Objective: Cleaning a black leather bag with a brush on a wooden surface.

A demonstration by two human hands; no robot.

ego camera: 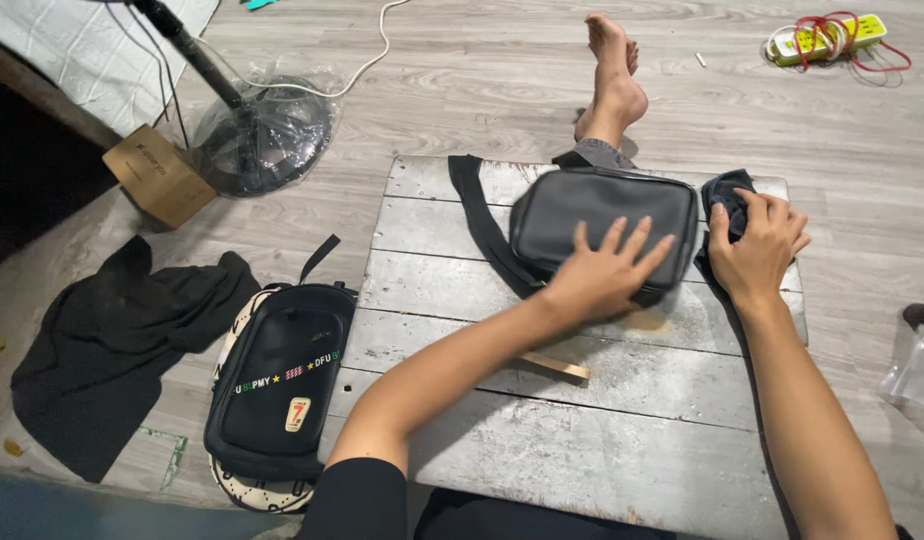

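Leather-like black bag (602, 225) looks soft, light, slippery; left hand (607, 275) presses flat, fingers spread; right hand (757, 245) beside it pinches dark cloth (724, 190).

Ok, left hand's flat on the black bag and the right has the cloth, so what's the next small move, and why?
Probably bring the dark cloth in the right hand onto the black bag beside it. The left hand lies flat on the bag's front and pins it to the wooden table; the cloth sits bunched at its right end.

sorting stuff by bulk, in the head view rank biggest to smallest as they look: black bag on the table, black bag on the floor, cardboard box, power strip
1. black bag on the floor
2. black bag on the table, nearly alike, so unsure
3. cardboard box
4. power strip, though farthest from the camera
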